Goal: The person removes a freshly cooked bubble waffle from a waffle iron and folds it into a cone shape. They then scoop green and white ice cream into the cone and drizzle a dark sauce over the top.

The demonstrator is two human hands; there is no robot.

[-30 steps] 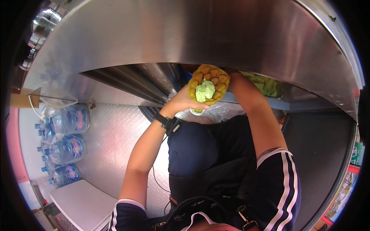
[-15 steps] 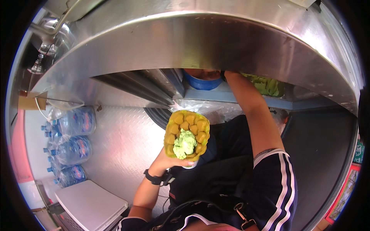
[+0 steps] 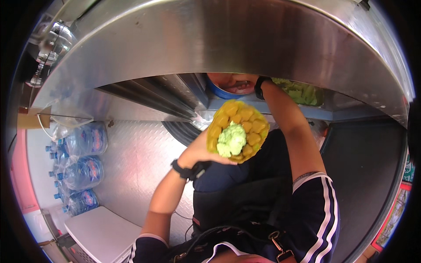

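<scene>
My left hand (image 3: 201, 151) is closed around the lower part of a golden bubble waffle (image 3: 256, 128) rolled into an open cone. Pale green ice cream (image 3: 232, 139), or a similar soft scoop, sits inside it. Under the steel counter's edge, my right hand (image 3: 249, 80) reaches into a round blue container (image 3: 220, 93) with pinkish contents. The counter hides part of that hand, so I cannot make out what its fingers hold. Beside the right wrist, green lettuce-like leaves (image 3: 302, 94) lie in a tray.
A curved steel counter (image 3: 197, 44) spans the space above my hands. Wrapped packs of large water bottles (image 3: 83, 171) stand on the left, behind a white box lid (image 3: 103, 232). A dark panel (image 3: 364, 175) is at the right. A coiled black hose (image 3: 180, 131) lies on the metal floor.
My left hand has carried the waffle up and to the right, tilting it. The right hand stays at the blue container, with more of its wrist and the container showing now.
</scene>
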